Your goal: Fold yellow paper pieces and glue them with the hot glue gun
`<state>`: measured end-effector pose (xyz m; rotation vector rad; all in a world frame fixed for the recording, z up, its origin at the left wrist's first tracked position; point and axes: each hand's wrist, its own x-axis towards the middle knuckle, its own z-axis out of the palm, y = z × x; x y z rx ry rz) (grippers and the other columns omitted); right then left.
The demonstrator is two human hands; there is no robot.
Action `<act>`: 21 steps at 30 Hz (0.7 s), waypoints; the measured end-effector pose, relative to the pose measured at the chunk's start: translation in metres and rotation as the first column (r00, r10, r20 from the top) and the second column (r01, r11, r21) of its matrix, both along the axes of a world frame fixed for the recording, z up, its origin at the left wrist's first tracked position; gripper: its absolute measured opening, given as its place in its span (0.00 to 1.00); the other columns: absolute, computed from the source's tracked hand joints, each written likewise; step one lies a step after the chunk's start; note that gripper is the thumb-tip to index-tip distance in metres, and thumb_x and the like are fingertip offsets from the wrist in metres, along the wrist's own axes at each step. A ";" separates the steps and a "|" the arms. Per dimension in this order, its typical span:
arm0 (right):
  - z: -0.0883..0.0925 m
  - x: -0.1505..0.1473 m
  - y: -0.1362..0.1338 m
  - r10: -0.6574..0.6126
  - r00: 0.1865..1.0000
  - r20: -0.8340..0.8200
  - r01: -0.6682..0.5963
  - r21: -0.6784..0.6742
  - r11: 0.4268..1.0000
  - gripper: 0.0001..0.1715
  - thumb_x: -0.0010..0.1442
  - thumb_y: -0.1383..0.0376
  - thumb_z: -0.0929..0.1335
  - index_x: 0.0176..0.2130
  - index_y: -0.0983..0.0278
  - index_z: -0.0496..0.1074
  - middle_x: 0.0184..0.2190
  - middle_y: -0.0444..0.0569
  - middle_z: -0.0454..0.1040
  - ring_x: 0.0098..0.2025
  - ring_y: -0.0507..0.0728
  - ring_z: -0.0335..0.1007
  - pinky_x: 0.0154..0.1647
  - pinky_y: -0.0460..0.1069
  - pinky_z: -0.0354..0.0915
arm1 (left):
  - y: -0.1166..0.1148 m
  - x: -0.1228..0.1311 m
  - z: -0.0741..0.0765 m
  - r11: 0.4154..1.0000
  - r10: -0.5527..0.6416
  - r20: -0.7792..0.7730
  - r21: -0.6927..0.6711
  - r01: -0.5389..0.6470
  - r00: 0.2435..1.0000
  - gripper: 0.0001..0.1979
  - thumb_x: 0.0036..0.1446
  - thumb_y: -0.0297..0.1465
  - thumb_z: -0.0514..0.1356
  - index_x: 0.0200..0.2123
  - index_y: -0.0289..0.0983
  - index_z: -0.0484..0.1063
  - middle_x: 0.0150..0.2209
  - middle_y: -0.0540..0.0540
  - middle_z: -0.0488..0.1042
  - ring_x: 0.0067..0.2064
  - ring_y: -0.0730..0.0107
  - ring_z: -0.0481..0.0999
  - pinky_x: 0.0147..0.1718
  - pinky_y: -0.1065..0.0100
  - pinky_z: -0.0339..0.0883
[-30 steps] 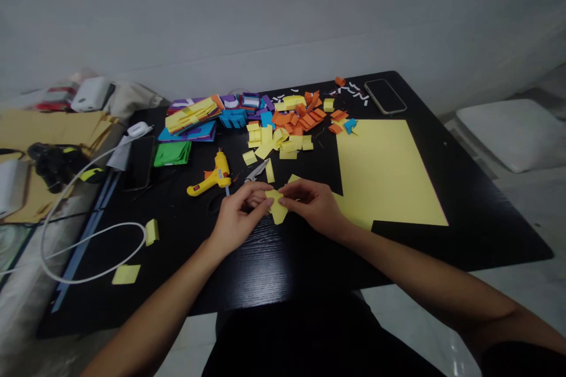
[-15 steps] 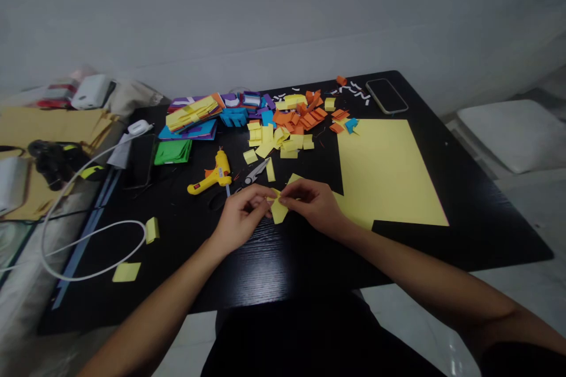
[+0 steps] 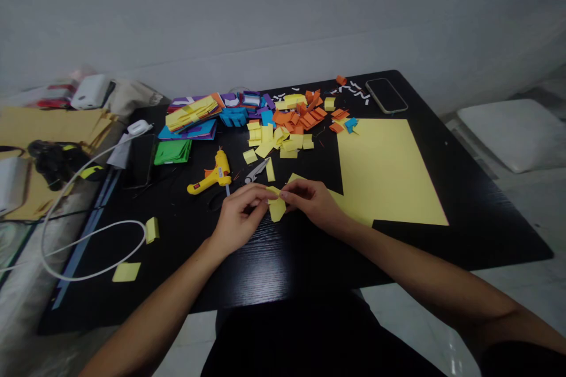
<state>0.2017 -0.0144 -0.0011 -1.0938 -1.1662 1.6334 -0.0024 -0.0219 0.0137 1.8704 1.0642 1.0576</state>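
Between my two hands is a small folded piece of yellow paper, held just above the black table. My left hand pinches its left side, the fingers closed. My right hand grips the upper right edge between thumb and fingertips. Some of the paper is hidden behind the fingers. Scissors lie just beyond my left hand, beside a narrow yellow paper strip. A yellow glue gun rests on its side to the left of them.
Folded yellow pieces and orange pieces are heaped at the back. A large yellow sheet covers the right side, with a phone behind it. A white cable loops at left. A white stool stands at right.
The yellow paper has turned slightly in my fingers, its top fold now showing more. My hands have shifted only a little; the things on the table stay put.
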 end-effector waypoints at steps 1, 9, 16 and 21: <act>0.000 0.000 0.000 -0.004 1.000 0.020 0.004 0.018 1.000 0.17 0.53 0.54 0.79 0.35 0.64 0.80 0.30 0.45 0.79 0.32 0.53 0.77 0.37 0.49 0.77 | 0.000 0.000 0.001 1.000 -0.002 -0.004 -0.003 0.002 1.000 0.07 0.64 0.26 0.61 0.38 0.37 0.81 0.41 0.44 0.79 0.35 0.72 0.77 0.32 0.71 0.70; 0.000 -0.001 -0.004 -0.042 0.988 0.145 0.013 0.195 0.981 0.13 0.60 0.55 0.74 0.36 0.63 0.79 0.29 0.45 0.79 0.30 0.53 0.75 0.34 0.49 0.72 | 0.000 0.006 0.000 0.943 0.067 0.263 -0.331 0.025 0.962 0.11 0.62 0.35 0.67 0.43 0.37 0.71 0.31 0.51 0.75 0.29 0.73 0.78 0.31 0.72 0.73; 0.003 -0.001 -0.003 -0.022 0.987 0.160 -0.013 0.214 0.977 0.12 0.62 0.56 0.73 0.35 0.63 0.78 0.29 0.45 0.78 0.29 0.53 0.75 0.32 0.48 0.71 | 0.001 0.006 0.002 0.925 0.044 0.128 -0.379 0.008 0.991 0.14 0.60 0.41 0.68 0.32 0.36 0.75 0.22 0.52 0.75 0.24 0.74 0.75 0.25 0.73 0.70; -0.001 -0.003 -0.004 0.051 0.997 0.052 -0.056 0.094 0.994 0.18 0.54 0.54 0.78 0.37 0.63 0.76 0.29 0.44 0.78 0.28 0.53 0.78 0.33 0.49 0.74 | 0.003 0.005 0.003 0.924 0.068 0.144 -0.382 -0.007 0.987 0.16 0.60 0.43 0.69 0.31 0.36 0.73 0.21 0.52 0.75 0.22 0.74 0.75 0.24 0.73 0.69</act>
